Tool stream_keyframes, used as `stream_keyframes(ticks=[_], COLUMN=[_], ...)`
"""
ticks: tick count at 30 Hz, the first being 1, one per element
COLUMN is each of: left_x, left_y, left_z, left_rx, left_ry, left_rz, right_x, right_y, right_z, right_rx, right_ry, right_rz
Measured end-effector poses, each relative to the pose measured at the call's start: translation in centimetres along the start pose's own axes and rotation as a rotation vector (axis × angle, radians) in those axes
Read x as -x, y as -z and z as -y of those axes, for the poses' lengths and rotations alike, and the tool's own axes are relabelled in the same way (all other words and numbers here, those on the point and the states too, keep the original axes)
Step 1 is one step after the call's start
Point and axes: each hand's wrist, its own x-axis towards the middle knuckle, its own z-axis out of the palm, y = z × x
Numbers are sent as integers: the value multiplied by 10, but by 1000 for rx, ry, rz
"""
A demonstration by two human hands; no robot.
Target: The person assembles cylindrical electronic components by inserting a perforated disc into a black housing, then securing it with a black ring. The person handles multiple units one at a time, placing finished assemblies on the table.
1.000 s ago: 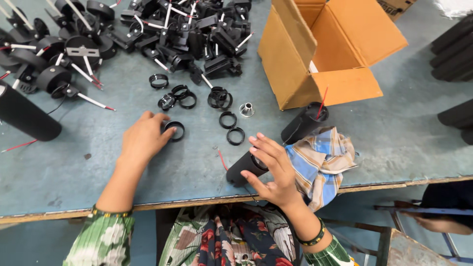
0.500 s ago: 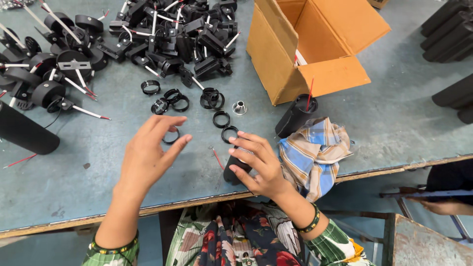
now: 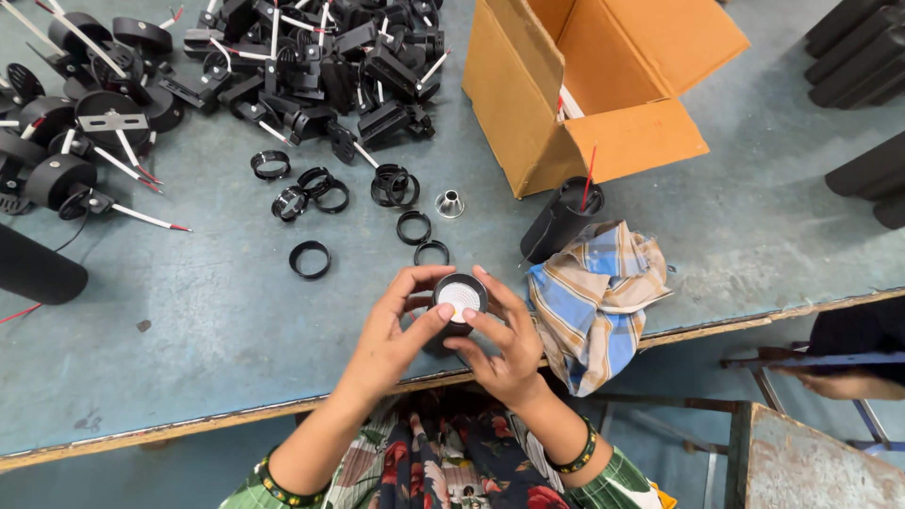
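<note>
Both my hands hold a black cylindrical lamp housing (image 3: pixel 459 300) upright near the table's front edge, its round white face turned up toward me. My left hand (image 3: pixel 394 330) cups its left side, thumb and fingers around the rim. My right hand (image 3: pixel 504 341) grips it from the right, fingertips on the rim. Several loose black rings lie on the table beyond my hands, the nearest ones a ring (image 3: pixel 310 259) to the left and a ring (image 3: pixel 432 251) just above the housing.
An open cardboard box (image 3: pixel 603 141) lies on its side at the back right, with another black cylinder (image 3: pixel 561 219) and a plaid cloth (image 3: pixel 599 297) beside it. A heap of black lamp parts with wires (image 3: pixel 311 57) fills the back left. A small metal cone (image 3: pixel 450 202) stands among the rings.
My left hand came off the loose rings and moved right. Both hands now hold the black housing, turned upright with its white face up.
</note>
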Motion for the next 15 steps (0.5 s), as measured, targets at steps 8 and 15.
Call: stream_keyframes(ticks=[8, 15], left_x=[2, 0], left_y=[-1, 0], left_z=[6, 6], left_rx=[84, 126], left_ry=[38, 79], left_rz=[1, 16], right_x=[-2, -8], right_y=[-2, 1], right_z=[1, 4], right_rx=[-48, -39], right_ry=[-25, -20], right_rz=[-1, 15])
